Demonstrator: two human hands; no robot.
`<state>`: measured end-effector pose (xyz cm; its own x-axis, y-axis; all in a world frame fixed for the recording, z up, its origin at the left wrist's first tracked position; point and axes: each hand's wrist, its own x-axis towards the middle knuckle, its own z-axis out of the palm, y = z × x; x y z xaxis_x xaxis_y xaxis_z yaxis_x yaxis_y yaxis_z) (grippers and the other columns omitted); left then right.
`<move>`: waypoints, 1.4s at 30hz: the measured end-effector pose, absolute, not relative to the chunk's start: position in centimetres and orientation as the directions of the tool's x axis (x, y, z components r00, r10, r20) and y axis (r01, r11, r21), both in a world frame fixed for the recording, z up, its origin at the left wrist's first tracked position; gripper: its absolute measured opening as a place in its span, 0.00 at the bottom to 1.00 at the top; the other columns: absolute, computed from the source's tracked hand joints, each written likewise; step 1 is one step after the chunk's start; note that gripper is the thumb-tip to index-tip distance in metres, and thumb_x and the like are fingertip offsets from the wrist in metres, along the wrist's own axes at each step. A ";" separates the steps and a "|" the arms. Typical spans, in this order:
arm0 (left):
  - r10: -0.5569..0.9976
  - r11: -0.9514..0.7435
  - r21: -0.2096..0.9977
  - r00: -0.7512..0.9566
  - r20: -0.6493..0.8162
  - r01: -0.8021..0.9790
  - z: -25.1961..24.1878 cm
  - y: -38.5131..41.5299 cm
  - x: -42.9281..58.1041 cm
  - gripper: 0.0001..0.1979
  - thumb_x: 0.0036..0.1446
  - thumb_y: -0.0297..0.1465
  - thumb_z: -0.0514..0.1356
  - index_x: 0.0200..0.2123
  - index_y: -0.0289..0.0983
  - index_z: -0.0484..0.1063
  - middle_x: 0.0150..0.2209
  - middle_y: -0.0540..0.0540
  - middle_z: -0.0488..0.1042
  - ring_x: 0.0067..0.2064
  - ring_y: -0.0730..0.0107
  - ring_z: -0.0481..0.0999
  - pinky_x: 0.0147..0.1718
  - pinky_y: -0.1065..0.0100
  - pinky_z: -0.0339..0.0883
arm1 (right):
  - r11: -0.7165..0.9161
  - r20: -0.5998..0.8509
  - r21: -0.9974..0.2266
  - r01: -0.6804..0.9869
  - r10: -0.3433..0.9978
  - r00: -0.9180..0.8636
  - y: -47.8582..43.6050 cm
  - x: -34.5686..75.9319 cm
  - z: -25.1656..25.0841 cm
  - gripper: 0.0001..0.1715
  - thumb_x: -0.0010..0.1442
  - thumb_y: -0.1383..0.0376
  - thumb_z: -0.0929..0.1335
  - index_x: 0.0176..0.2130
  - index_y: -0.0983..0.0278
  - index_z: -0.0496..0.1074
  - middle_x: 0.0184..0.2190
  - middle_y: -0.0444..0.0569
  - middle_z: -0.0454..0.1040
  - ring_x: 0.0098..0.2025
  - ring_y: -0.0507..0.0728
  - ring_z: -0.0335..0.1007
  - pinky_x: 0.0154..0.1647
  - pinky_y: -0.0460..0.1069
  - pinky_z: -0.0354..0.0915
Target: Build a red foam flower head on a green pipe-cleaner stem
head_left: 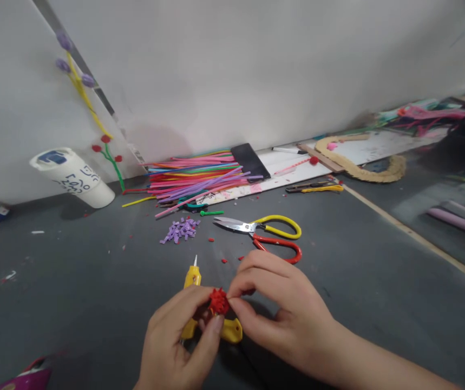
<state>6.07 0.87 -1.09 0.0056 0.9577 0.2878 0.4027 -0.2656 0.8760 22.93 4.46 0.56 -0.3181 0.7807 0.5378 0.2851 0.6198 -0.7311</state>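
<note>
Between the thumb and fingers of my left hand (181, 333) is a small round red cluster (218, 301) made of many short pieces, like a flower head. My right hand (281, 309) pinches with thumb and forefinger right at the cluster's right edge; whatever is between those fingertips is too small to make out. Behind and below the left hand lies a yellow glue gun (192, 275), its metal nozzle pointing away from me. Scissors (252, 226) with one yellow and one red handle lie beyond my right hand. A heap of short purple pieces (181, 230) sits beyond the glue gun.
Colourful pipe cleaners (200, 176) are stacked along the wall beside a black flat object (250, 161). At left leans a white cup (73, 176) near red-tipped green stems (113, 165). A yellow cutter knife (315, 188) and a curved tan piece (362, 168) lie back right.
</note>
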 end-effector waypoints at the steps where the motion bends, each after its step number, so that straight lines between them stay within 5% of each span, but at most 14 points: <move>1: 0.958 -0.265 0.878 0.004 0.287 0.398 -1.1 0.9 6.1 0.06 0.52 0.28 0.60 0.31 0.41 0.78 0.23 0.50 0.75 0.27 0.67 0.75 0.27 0.71 0.67 | 0.615 0.534 -0.738 0.279 0.784 -0.315 4.5 22.9 0.6 0.08 0.55 0.75 0.66 0.29 0.63 0.71 0.26 0.43 0.71 0.29 0.50 0.68 0.31 0.43 0.65; 20: 0.949 -0.264 0.840 -0.028 0.314 0.474 -1.4 0.8 6.3 0.05 0.54 0.29 0.60 0.31 0.40 0.77 0.22 0.51 0.73 0.25 0.69 0.73 0.27 0.71 0.66 | 0.766 0.604 -0.506 0.396 0.643 -0.471 4.3 23.3 0.4 0.10 0.65 0.70 0.63 0.34 0.64 0.71 0.28 0.47 0.73 0.29 0.53 0.63 0.32 0.48 0.64; 31: 0.957 -0.223 0.878 -0.075 0.280 0.424 -1.2 0.8 6.5 0.06 0.51 0.28 0.62 0.30 0.42 0.78 0.23 0.53 0.76 0.25 0.69 0.75 0.26 0.72 0.67 | 0.694 0.560 -0.615 0.374 0.719 -0.413 4.2 23.1 0.0 0.09 0.65 0.71 0.63 0.34 0.66 0.72 0.29 0.48 0.72 0.31 0.52 0.66 0.33 0.47 0.65; 37: 0.964 -0.187 0.896 -0.102 0.247 0.404 -1.2 0.8 6.5 0.06 0.50 0.28 0.62 0.29 0.43 0.79 0.23 0.53 0.76 0.26 0.70 0.75 0.27 0.73 0.68 | 0.769 0.640 -0.470 0.434 0.635 -0.433 4.2 23.1 0.2 0.10 0.65 0.70 0.63 0.36 0.67 0.73 0.29 0.50 0.73 0.30 0.54 0.66 0.31 0.48 0.65; 42: 0.964 -0.173 0.907 -0.120 0.235 0.384 -1.7 0.5 6.2 0.05 0.51 0.29 0.63 0.31 0.42 0.79 0.25 0.52 0.77 0.25 0.70 0.75 0.28 0.72 0.69 | 0.770 0.681 -0.491 0.408 0.631 -0.371 4.1 23.7 0.7 0.07 0.62 0.73 0.65 0.39 0.68 0.73 0.32 0.51 0.74 0.32 0.53 0.69 0.34 0.47 0.68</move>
<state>6.18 0.53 -1.71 -0.1204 0.9644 0.2353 0.3837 -0.1734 0.9070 23.67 4.11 0.66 -0.3714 0.6311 0.6810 0.4077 0.7698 -0.4910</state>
